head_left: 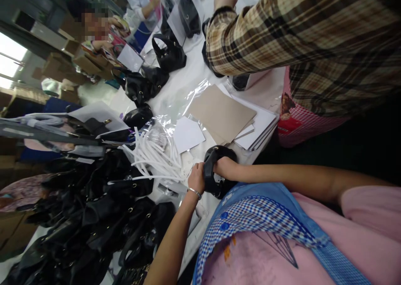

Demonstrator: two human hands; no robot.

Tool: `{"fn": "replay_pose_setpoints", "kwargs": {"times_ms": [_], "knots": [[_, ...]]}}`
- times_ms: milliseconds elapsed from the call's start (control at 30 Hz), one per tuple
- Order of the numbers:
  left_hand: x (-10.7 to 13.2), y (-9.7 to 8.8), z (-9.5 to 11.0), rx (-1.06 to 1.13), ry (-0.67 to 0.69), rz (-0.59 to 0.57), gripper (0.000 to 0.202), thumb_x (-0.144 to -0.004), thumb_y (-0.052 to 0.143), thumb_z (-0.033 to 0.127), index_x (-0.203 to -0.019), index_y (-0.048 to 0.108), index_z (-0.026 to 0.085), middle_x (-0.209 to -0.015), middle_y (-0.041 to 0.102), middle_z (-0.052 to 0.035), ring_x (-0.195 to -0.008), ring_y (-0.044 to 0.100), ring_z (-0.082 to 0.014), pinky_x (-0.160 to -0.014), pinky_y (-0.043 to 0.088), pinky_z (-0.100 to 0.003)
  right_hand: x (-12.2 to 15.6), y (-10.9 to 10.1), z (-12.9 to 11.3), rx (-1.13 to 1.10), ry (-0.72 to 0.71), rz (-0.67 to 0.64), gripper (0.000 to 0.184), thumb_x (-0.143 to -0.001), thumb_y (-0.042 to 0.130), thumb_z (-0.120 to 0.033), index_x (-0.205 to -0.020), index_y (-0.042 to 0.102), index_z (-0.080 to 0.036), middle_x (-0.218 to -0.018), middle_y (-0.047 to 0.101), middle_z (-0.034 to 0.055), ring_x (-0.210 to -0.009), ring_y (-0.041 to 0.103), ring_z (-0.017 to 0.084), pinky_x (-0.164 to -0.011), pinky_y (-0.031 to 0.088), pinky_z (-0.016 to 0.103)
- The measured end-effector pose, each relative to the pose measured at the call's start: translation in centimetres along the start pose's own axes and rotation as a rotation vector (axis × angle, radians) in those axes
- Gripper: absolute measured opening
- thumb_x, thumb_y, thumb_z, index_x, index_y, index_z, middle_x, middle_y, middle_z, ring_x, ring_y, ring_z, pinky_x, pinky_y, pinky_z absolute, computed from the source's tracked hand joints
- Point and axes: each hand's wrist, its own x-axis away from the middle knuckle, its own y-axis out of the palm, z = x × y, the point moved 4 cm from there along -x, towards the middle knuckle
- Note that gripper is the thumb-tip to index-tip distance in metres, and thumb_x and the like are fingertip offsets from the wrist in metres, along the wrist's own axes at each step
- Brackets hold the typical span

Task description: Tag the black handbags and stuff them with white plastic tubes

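A black handbag stands at the table's near edge, close against my apron. My left hand, with a silver bracelet at its wrist, is closed on the left side of the bag. My right hand reaches into the bag from the right, under the curve of its handle; its fingers are hidden. Just left of the bag lies a loose bundle of white tubes or cords. Beyond it are a white sheet and a brown card sheet on a stack of white sheets.
Many black handbags are heaped to the left. More bags, such as one upright black handbag, stand farther up the white table. A co-worker's plaid sleeve reaches over the table at upper right. Other people work at the far end.
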Motion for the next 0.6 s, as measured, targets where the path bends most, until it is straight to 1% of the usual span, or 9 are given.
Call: {"fn": "replay_pose_setpoints", "kwargs": {"times_ms": [67, 167, 300, 367, 400, 500, 600], "knots": [[-0.5, 0.1, 0.5, -0.041, -0.029, -0.02, 0.022, -0.087, 0.048, 0.027, -0.109, 0.05, 0.023, -0.109, 0.053, -0.0073, -0.097, 0.055, -0.0201, -0.067, 0.045, -0.027, -0.5, 0.2, -0.2, 0.018, 0.027, 0.004, 0.024, -0.079, 0.046, 0.001, -0.088, 0.068, -0.004, -0.079, 0.071, 0.0155, -0.067, 0.066, 0.022, -0.055, 0.048, 0.027], [-1.0, 0.2, 1.0, -0.058, -0.059, -0.029, 0.021, -0.087, 0.047, 0.028, -0.107, 0.051, 0.023, -0.109, 0.053, -0.0076, -0.099, 0.055, -0.0212, -0.069, 0.046, -0.028, -0.3, 0.3, -0.3, 0.023, 0.025, 0.026, 0.027, -0.081, 0.044, 0.0, -0.097, 0.065, -0.005, -0.084, 0.071, 0.0152, -0.069, 0.067, 0.021, -0.055, 0.048, 0.026], [-0.5, 0.2, 0.6, -0.034, -0.048, 0.002, 0.027, -0.086, 0.049, 0.03, -0.113, 0.049, 0.024, -0.108, 0.055, -0.007, -0.092, 0.06, -0.0205, -0.068, 0.046, -0.028, 1.2, 0.3, 0.1, 0.017, -0.056, 0.065, 0.025, -0.085, 0.045, -0.006, -0.1, 0.065, -0.011, -0.099, 0.069, 0.0114, -0.077, 0.066, 0.017, -0.059, 0.047, 0.023], [0.0, 0.3, 0.0, -0.006, -0.029, 0.031, 0.03, -0.085, 0.05, 0.027, -0.115, 0.049, 0.023, -0.11, 0.056, -0.0069, -0.086, 0.062, -0.0189, -0.067, 0.047, -0.027, 2.1, 0.3, 0.5, 0.016, -0.112, 0.084, 0.023, -0.086, 0.045, -0.009, -0.097, 0.065, -0.014, -0.106, 0.067, 0.0099, -0.081, 0.065, 0.017, -0.063, 0.048, 0.024], [0.1, 0.3, -0.3, 0.016, -0.013, 0.056, 0.03, -0.085, 0.049, 0.025, -0.115, 0.05, 0.023, -0.111, 0.057, -0.007, -0.085, 0.062, -0.0181, -0.068, 0.047, -0.027, 2.5, 0.3, 0.7, 0.015, -0.136, 0.09, 0.022, -0.087, 0.046, -0.011, -0.094, 0.066, -0.014, -0.106, 0.066, 0.0095, -0.082, 0.064, 0.017, -0.065, 0.048, 0.025], [0.6, 0.6, -0.9, 0.175, 0.046, 0.149, 0.026, -0.083, 0.048, 0.017, -0.108, 0.056, 0.019, -0.106, 0.06, -0.0064, -0.085, 0.062, -0.0153, -0.071, 0.049, -0.024, 3.2, 0.5, 1.3, 0.01, -0.178, 0.097, 0.019, -0.086, 0.049, -0.013, -0.084, 0.067, -0.013, -0.097, 0.068, 0.0097, -0.083, 0.064, 0.017, -0.07, 0.047, 0.026], [0.9, 1.5, -1.1, 0.414, 0.056, 0.21, 0.019, -0.082, 0.05, 0.018, -0.098, 0.06, 0.016, -0.092, 0.064, -0.0039, -0.081, 0.062, -0.0127, -0.072, 0.051, -0.023, 3.2, 0.8, 1.4, 0.015, -0.159, 0.116, 0.018, -0.084, 0.049, -0.012, -0.082, 0.067, -0.011, -0.081, 0.069, 0.0087, -0.076, 0.063, 0.016, -0.068, 0.047, 0.025]]}}
